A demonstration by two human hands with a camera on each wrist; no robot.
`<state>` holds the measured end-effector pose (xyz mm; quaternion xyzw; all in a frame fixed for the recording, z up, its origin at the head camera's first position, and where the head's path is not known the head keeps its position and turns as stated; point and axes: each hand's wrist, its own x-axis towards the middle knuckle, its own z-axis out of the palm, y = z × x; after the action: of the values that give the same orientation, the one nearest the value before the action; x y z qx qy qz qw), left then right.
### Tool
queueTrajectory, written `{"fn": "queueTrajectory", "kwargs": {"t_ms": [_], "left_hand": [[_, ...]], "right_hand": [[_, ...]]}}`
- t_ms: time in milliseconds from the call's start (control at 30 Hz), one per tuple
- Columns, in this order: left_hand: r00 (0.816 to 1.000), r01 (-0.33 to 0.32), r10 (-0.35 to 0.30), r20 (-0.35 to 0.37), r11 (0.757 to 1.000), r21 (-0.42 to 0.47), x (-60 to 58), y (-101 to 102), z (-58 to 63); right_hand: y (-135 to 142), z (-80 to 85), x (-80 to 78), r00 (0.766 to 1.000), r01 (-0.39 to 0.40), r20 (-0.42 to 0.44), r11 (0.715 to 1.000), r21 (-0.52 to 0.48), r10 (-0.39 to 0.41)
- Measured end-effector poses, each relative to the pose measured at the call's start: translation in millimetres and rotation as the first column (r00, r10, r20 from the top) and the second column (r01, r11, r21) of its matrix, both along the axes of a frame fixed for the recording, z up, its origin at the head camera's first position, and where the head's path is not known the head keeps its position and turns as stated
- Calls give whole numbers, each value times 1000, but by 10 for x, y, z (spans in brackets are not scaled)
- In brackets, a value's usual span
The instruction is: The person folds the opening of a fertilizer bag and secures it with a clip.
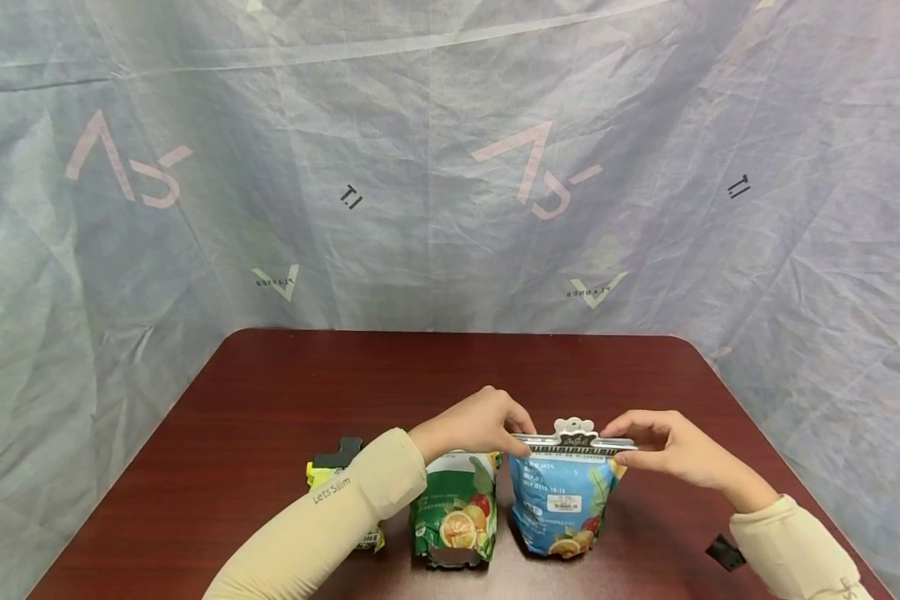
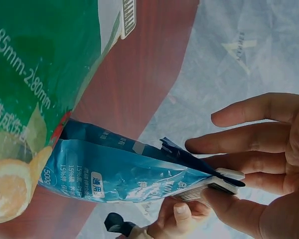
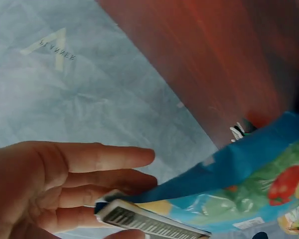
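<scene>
A blue bag (image 1: pixel 558 500) with fruit printed on it stands upright on the table, a wide silver clip (image 1: pixel 576 442) across its top edge. My left hand (image 1: pixel 483 421) pinches the clip's left end; in the left wrist view its thumb lies on the near side, with fingers behind. At the clip's right end my right hand (image 1: pixel 675 450) pinches between thumb and fingers. The right wrist view shows that end of the clip (image 3: pixel 149 220) between them. Just left of the blue bag stands a green bag (image 1: pixel 453 500), its top partly behind my left wrist.
Behind my left forearm is a yellow bag (image 1: pixel 318 475) with a black clip (image 1: pixel 337 452) on top, mostly hidden. Near my right sleeve lies a small black object (image 1: pixel 725 552). A grey printed cloth (image 1: pixel 420 167) hangs beyond the dark red table (image 1: pixel 390 367).
</scene>
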<state>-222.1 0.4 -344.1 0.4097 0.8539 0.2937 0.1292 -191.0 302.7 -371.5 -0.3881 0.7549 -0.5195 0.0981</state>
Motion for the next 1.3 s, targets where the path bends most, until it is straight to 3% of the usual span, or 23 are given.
{"fn": "queueTrajectory", "kwargs": {"t_ms": [267, 467, 733, 1000, 1300], "left_hand": [[1000, -8, 8, 2, 1000, 8, -9, 0, -32], [999, -19, 19, 30, 1000, 23, -22, 1, -69], [980, -17, -4, 199, 995, 102, -8, -5, -98], [964, 3, -42, 263, 989, 150, -12, -2, -99], [932, -33, -30, 361, 985, 168, -57, 44, -151]], "right_hand": [[-12, -139, 24, 995, 99, 31, 995, -30, -98], [-38, -192, 40, 993, 75, 99, 994, -75, -67], [-30, -258, 86, 975, 116, 198, 990, -75, -99], [-55, -316, 110, 950, 66, 312, 973, -221, 6], [-65, -329, 131, 942, 53, 333, 959, -280, 45]]}}
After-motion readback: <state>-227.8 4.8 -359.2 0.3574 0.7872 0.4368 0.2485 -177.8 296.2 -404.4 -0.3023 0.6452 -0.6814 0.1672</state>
